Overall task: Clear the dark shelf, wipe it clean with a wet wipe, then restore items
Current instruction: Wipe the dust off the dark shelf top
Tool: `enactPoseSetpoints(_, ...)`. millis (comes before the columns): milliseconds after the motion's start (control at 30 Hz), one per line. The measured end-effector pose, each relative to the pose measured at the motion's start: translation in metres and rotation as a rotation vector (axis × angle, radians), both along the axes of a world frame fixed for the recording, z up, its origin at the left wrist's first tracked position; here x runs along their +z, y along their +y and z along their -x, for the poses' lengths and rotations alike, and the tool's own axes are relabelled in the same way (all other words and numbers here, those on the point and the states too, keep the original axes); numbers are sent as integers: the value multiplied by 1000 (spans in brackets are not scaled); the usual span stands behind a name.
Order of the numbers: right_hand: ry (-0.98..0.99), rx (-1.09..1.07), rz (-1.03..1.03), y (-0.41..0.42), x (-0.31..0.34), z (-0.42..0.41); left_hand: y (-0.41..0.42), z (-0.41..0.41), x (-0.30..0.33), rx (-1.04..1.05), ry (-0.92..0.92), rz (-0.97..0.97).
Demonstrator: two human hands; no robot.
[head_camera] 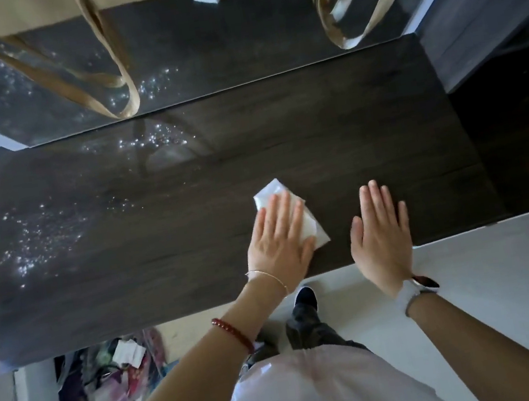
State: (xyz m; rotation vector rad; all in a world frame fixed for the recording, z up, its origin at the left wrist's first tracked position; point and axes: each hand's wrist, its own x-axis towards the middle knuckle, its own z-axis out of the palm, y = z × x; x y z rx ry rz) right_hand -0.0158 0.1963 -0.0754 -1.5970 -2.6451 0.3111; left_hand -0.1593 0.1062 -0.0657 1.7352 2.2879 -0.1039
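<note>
The dark wood-grain shelf (159,244) lies bare across the middle of the view, with glistening wet specks on its left half. A folded white wet wipe (270,193) rests on the shelf right of centre. My left hand (278,243) presses flat on the wipe, fingers together, covering most of it. About a hand's width to the right, my right hand (381,237) lies flat and open on the shelf by the front edge, holding nothing.
A glossy mirror-like panel (229,32) rises behind the shelf, and tan bag straps (119,67) hang in front of it. A dark cabinet (485,9) stands at the right. Colourful bags (112,387) are piled on the floor below the shelf's left front.
</note>
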Motion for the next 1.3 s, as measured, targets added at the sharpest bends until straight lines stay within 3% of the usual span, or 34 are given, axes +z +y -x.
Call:
enactPoseSetpoints(133, 5, -175, -32, 21, 3, -33, 57, -31, -1, -270, 20, 4)
enactPoseSetpoints(267, -24, -244, -5, 22, 0, -30, 73, -31, -5, -352, 58, 10)
enactPoseSetpoints(367, -34, -253, 0, 13, 2, -7, 57, -3, -3, -241, 67, -13)
enactPoseSetpoints(767, -16, 118, 14, -67, 4, 129, -72, 179, -1, 383, 127, 48)
enactPoseSetpoints(1067, -8, 156, 20, -140, 5, 217, -234, 219, 4, 586, 82, 68)
enactPoseSetpoints(1300, -15, -14, -12, -163, 2, 248, -213, 315, 0, 609, 50, 20)
